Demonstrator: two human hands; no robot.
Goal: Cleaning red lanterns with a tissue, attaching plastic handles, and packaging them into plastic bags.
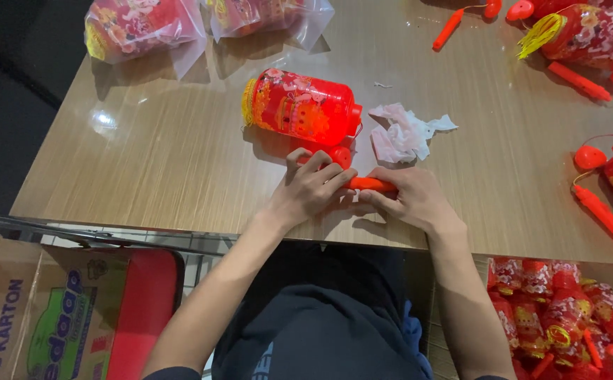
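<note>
Head view, one frame, looking down on a wood-grain table (180, 169).

Item 1. Left hand (313, 190): lay on the table edge, fingers curled closed over one end of an orange stick handle (371, 184). A round orange cap piece (339, 156) showed just past the knuckles, touching or nearly touching them; which, could not be told.

Item 2. Right hand (412, 200): fingers closed on the other end of the same handle, thumb tucked under. Both hands met over the handle at the near edge of the table, in front of the person's body.

Item 3. Red printed plastic lantern (303, 107): lay on its side just beyond the hands, yellow fringe at its left end, red neck at its right, not held. A thin cord appeared to run from its neck toward the cap.

Item 4. Crumpled white wrapping (405, 132): beside the lantern's neck, loose.

Item 5. Bagged lanterns (141, 28): two in clear bags at the far left edge.

Item 6. Loose lanterns, sticks and caps (588, 39): far right corner and right edge, well apart from the hands.

Item 7. Cardboard box (18, 317) lower left; carton of packed lanterns (560, 317) lower right.

Judgement: the step in hand looked to be work on the handle itself, joining or adjusting it near the cap. The next move would likely call for a firm two-handed grip with the handle kept level, and slack left in the cord.
</note>
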